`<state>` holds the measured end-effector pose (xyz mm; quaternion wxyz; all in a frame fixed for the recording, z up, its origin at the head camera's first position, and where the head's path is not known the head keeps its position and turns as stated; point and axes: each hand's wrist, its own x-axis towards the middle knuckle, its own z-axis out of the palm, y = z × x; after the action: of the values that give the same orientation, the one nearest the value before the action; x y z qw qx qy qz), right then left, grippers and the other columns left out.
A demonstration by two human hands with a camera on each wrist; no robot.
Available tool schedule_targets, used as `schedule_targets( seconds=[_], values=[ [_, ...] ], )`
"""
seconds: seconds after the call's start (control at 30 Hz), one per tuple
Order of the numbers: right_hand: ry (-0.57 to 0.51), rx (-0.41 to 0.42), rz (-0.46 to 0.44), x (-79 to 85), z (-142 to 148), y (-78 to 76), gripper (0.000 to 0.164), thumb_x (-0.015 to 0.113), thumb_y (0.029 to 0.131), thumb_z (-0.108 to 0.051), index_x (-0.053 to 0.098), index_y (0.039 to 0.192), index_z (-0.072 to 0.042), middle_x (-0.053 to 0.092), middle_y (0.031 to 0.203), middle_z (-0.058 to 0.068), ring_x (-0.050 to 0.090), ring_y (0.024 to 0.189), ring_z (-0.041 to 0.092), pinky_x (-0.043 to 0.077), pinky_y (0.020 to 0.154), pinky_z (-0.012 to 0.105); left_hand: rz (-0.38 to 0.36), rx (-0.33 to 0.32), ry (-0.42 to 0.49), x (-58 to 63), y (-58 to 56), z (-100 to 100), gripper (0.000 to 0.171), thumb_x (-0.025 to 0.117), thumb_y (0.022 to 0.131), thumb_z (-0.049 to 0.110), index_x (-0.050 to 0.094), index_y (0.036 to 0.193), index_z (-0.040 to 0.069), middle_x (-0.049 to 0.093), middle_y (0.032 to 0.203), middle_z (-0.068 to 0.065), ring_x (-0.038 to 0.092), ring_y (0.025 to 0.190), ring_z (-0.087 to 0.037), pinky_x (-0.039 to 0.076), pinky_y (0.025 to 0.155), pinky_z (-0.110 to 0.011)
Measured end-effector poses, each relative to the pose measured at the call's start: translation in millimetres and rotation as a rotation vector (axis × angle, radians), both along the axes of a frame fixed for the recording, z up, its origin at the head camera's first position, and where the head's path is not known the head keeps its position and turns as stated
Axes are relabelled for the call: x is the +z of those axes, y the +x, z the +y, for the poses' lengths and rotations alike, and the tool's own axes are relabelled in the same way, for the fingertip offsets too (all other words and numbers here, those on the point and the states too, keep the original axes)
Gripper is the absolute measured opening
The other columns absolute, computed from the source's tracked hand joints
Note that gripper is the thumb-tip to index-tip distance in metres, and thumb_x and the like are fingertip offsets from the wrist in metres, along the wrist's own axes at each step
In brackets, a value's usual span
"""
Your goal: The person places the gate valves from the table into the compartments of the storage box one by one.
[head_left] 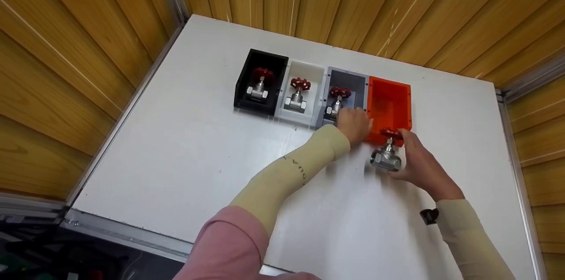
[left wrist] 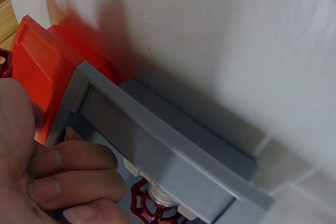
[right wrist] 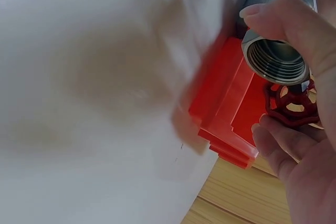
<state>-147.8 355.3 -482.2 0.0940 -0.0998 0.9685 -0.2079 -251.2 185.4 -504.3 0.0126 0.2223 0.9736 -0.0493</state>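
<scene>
My right hand (head_left: 419,165) holds a metal gate valve (head_left: 386,160) with a red handwheel in front of the orange bin (head_left: 388,112). In the right wrist view, the thumb lies on the valve's body near its threaded opening (right wrist: 277,60) and the fingers reach the red handwheel (right wrist: 293,103). My left hand (head_left: 354,126) is at the front of the grey bin (head_left: 348,77), where it meets the orange one. It pinches the adjoining bin walls, with several fingers (left wrist: 79,163) curled on the grey side. Another gate valve (head_left: 339,99) stands in the grey bin, partly hidden by this hand.
A white bin (head_left: 309,68) and a black bin (head_left: 247,74) continue the row to the left, each holding a similar valve. All stand on a white table (head_left: 176,138) with wood-patterned walls (head_left: 326,1) behind and at the sides.
</scene>
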Motion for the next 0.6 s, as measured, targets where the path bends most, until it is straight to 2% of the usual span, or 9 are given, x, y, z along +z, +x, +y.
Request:
schedule_targets(
  seconds=[0.2, 0.43, 0.6],
  values=[
    [-0.011, -0.007, -0.007, 4.4, 1, -6.7, 0.110, 0.084, 0.060, -0.014, 0.011, 0.143, -0.013, 0.030, 0.139, 0.013, 0.036, 0.123, 0.030, 0.036, 0.097, 0.055, 0.010, -0.012, 0.000, 0.5, 1.2, 0, 0.048, 0.023, 0.097, 0.046, 0.061, 0.083, 0.021, 0.057, 0.078, 0.007, 0.058, 0.066, -0.009, 0.045, 0.055, -0.027],
    [-0.042, 0.014, 0.049, 5.4, 3, -14.7, 0.105, 0.084, 0.059, -0.013, 0.017, 0.139, -0.015, 0.034, 0.135, 0.011, 0.039, 0.120, 0.028, 0.038, 0.096, 0.054, -0.015, 0.010, -0.020, 3.3, 0.7, -1, 0.046, 0.024, 0.097, 0.047, 0.052, 0.071, 0.021, 0.050, 0.070, 0.008, 0.053, 0.061, -0.008, 0.038, 0.049, -0.026],
    [-0.040, -0.004, 0.016, 7.0, 3, -19.4, 0.108, 0.085, 0.059, -0.014, 0.014, 0.141, -0.016, 0.031, 0.137, 0.012, 0.037, 0.121, 0.029, 0.038, 0.095, 0.055, -0.023, 0.008, -0.011, 3.1, 1.2, 1, 0.047, 0.022, 0.097, 0.047, 0.054, 0.074, 0.021, 0.052, 0.072, 0.008, 0.054, 0.063, -0.008, 0.040, 0.049, -0.027]
  ],
)
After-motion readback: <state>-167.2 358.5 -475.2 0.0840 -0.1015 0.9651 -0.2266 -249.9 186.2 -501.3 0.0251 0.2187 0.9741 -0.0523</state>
